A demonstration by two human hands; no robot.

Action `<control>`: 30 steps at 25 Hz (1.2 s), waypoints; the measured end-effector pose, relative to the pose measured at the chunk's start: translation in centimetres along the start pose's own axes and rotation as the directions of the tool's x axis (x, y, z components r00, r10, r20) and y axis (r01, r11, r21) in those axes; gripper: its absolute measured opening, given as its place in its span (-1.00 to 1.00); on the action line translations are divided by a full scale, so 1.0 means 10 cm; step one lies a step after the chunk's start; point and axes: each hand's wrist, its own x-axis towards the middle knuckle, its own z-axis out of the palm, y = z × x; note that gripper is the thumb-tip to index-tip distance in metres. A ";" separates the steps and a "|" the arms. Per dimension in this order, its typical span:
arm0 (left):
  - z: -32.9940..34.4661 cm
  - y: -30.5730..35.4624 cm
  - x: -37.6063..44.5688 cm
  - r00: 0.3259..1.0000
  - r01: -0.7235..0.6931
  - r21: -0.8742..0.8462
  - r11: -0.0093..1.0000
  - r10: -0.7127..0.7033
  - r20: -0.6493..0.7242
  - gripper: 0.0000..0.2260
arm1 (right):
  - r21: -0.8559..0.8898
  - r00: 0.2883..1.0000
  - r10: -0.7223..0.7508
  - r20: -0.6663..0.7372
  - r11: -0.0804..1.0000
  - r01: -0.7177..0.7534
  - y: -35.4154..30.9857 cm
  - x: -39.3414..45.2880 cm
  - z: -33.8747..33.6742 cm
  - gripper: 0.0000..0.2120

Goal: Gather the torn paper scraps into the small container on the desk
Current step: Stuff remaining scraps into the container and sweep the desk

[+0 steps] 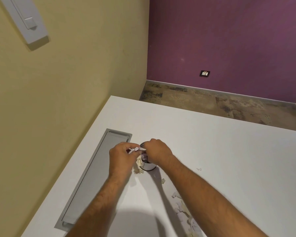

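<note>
As held: crumpled scraps [137, 149], cylindrical container [149, 165].

Entry: our two bare arms, sleeveless as far as the view shows, reach forward from the lower edge and converge toward the middle.

Left arm — forearm runs up from the bottom centre, wrist straight. Left hand [120, 158] is seen from the back, fingers curled inward and pinched on a crumpled paper scrap [136, 150] held at the fingertips.

Right arm — forearm enters from the lower right and crosses diagonally, longer in view than the left. Right hand [156, 149] is knuckles-up, fingers bent down and closed; its fingertips are hidden from us, so we cannot tell what they touch.

Our hands sit just beside each other, thumbs facing, nearly touching.
</note>
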 end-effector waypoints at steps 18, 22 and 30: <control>-0.14 -0.13 0.21 0.999 0.019 0.086 0.996 -0.016 -0.032 -0.85 | -0.162 0.979 0.042 0.200 0.987 -0.009 -0.08 0.31 0.14 -0.77; -0.15 -0.12 0.18 0.999 0.038 0.086 0.996 -0.036 -0.025 -0.85 | -0.167 0.972 0.026 0.232 0.986 0.013 -0.09 0.30 0.12 -0.77; -0.05 -0.01 0.17 0.999 0.031 0.084 0.996 -0.030 -0.011 -0.83 | 0.023 0.974 -0.063 0.218 0.998 0.060 0.04 0.12 -0.34 -0.79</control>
